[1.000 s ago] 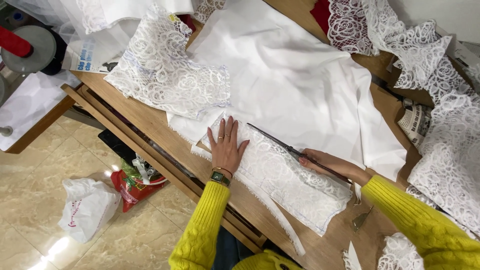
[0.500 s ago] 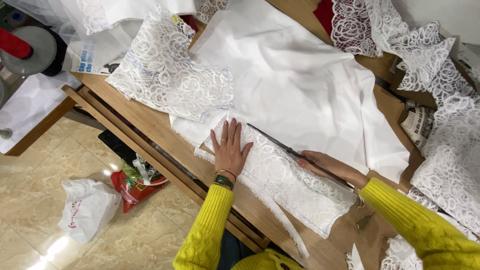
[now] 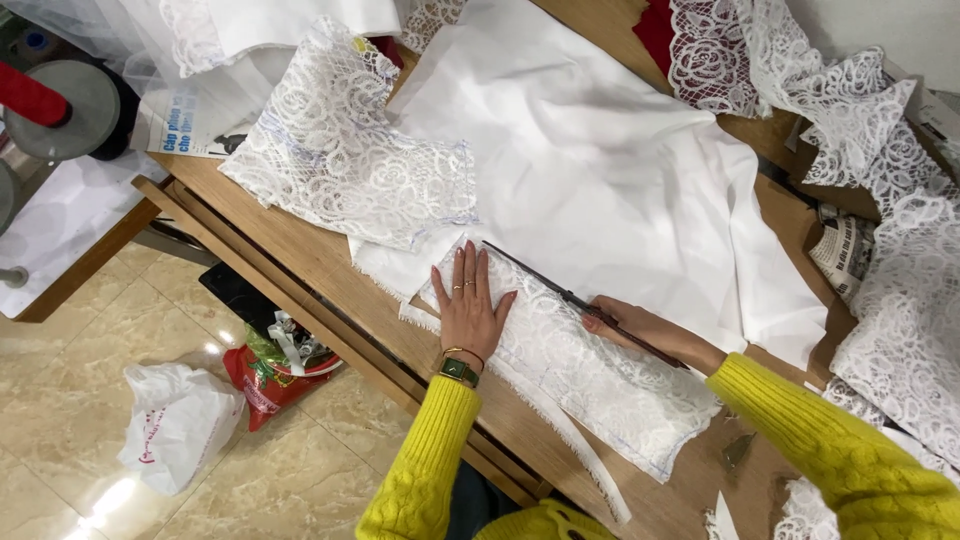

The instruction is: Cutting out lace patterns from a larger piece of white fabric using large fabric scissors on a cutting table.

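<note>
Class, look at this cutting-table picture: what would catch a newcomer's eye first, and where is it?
First, the bright yellow sleeves at the bottom. The left hand lies flat on a lace panel at mid-table, while the right hand holds long scissors along its edge. Behind lies a large white cloth.

White plastic bag (image 3: pixel 178 425) on floor, red bag (image 3: pixel 268 385) beside it, newspaper (image 3: pixel 842 252) at table's right

left hand (image 3: pixel 468 310) flat on lace piece (image 3: pixel 590 375); right hand (image 3: pixel 640 330) grips scissors (image 3: pixel 560 290) over white cloth (image 3: pixel 600 170).
</note>
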